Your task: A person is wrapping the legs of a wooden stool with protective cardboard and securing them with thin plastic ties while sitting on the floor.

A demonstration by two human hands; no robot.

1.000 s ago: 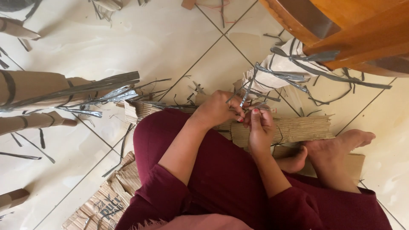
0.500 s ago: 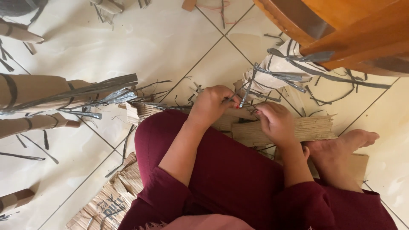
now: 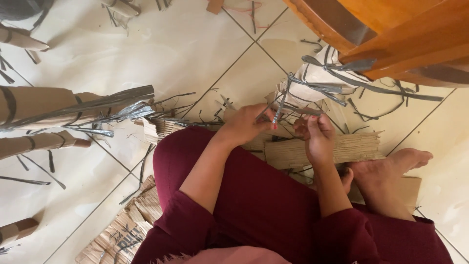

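I'm seeing the right hand (image 3: 318,139) lifting back off the corrugated cardboard (image 3: 351,146) toward the left hand (image 3: 246,124), both sets of fingers clamping the grey strip (image 3: 277,111) above the lap, working it further.

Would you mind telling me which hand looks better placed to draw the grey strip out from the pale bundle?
Probably the left hand: its fingertips already pinch the grey strip that runs up toward the pale bundle. The right hand sits beside it, lower down, over the corrugated cardboard.
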